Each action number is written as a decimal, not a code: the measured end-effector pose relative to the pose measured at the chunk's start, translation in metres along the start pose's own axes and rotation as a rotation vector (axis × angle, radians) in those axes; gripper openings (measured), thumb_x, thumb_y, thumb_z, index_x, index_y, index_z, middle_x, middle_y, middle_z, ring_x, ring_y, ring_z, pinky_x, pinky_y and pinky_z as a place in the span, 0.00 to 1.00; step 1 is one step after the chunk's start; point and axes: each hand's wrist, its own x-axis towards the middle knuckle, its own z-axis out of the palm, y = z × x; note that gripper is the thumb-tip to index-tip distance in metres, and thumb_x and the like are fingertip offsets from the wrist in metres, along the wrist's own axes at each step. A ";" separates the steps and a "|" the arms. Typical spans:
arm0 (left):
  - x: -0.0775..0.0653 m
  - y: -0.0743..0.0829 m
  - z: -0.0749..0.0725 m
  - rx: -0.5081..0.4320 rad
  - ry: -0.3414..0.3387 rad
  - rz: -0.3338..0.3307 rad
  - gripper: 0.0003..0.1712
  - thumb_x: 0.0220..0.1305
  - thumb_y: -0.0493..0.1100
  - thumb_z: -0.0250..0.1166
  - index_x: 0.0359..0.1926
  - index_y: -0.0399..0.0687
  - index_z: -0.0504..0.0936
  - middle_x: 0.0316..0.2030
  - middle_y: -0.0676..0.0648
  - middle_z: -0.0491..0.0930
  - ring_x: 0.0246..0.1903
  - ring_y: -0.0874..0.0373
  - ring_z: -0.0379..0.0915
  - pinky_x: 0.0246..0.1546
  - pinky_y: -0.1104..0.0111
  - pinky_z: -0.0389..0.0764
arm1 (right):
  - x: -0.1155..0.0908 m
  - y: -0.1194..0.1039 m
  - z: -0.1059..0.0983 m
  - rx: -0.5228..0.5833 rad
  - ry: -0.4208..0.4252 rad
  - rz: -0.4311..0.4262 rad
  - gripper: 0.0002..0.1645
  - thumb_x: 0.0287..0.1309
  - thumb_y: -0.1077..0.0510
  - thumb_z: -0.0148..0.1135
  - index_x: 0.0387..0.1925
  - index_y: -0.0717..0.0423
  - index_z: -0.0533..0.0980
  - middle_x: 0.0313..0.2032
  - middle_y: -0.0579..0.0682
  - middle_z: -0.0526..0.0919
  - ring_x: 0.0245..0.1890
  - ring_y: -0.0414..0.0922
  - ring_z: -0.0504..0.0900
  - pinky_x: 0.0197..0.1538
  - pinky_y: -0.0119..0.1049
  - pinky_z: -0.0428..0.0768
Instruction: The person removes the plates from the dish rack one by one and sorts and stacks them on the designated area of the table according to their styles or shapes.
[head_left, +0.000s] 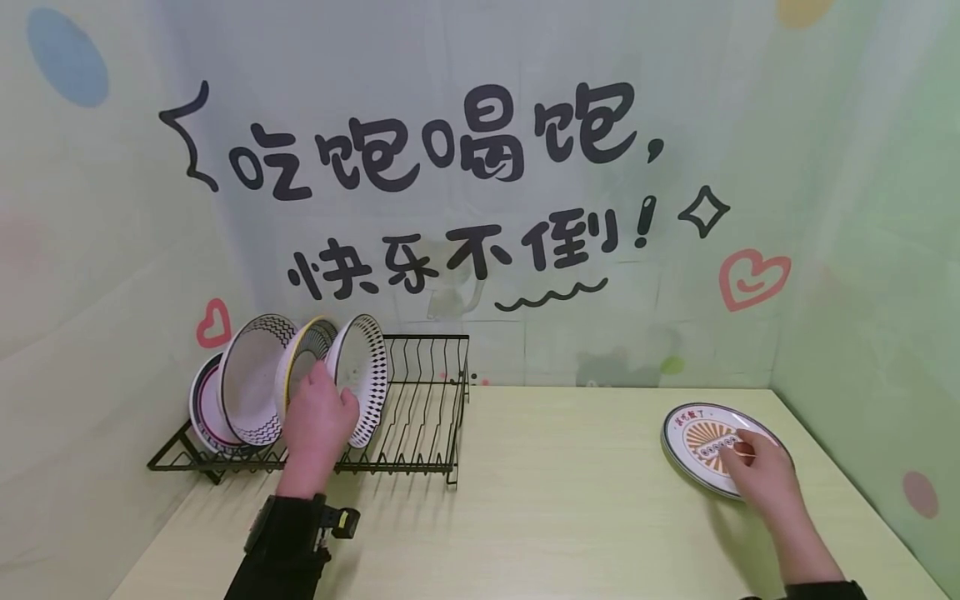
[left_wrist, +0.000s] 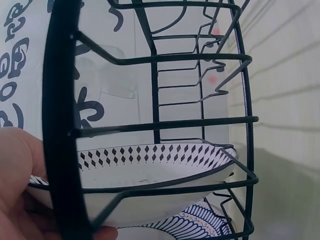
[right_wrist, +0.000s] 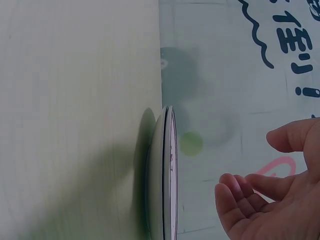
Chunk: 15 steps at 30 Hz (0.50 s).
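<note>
A black wire dish rack stands at the left with several dishes on edge in it. My left hand grips the left rim of a white bowl with black diamonds, thumb on one side and fingers on the other in the left wrist view. The bowl stands upright between the wires. On the right, my right hand hovers over a white plate with an orange sunburst, fingers loosely bent and holding nothing. In the right wrist view a gap separates the hand from the plate; two stacked rims show there.
Left of the gripped bowl stand a yellow-rimmed bowl, a larger patterned bowl and a dark-rimmed plate. All rest on a pale wooden table. A printed curtain hangs behind and at both sides.
</note>
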 end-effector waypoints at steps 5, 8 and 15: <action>0.000 -0.002 0.003 -0.029 0.000 -0.011 0.22 0.63 0.37 0.55 0.51 0.23 0.67 0.39 0.28 0.75 0.31 0.34 0.77 0.26 0.47 0.80 | 0.000 -0.001 0.002 -0.003 -0.014 -0.001 0.33 0.68 0.57 0.54 0.61 0.84 0.62 0.49 0.76 0.75 0.50 0.66 0.76 0.48 0.42 0.75; 0.001 -0.003 0.004 -0.056 0.006 -0.013 0.19 0.62 0.36 0.54 0.49 0.22 0.68 0.38 0.27 0.76 0.32 0.34 0.77 0.27 0.46 0.79 | -0.001 -0.001 0.004 -0.002 -0.030 -0.003 0.34 0.69 0.57 0.53 0.62 0.83 0.61 0.51 0.76 0.74 0.51 0.66 0.75 0.53 0.50 0.74; 0.004 -0.004 0.004 -0.076 -0.029 -0.061 0.16 0.60 0.33 0.52 0.46 0.23 0.68 0.37 0.28 0.75 0.31 0.34 0.77 0.27 0.46 0.78 | -0.002 -0.004 0.007 -0.010 -0.021 -0.037 0.32 0.67 0.59 0.54 0.61 0.83 0.62 0.49 0.76 0.75 0.50 0.66 0.76 0.52 0.52 0.75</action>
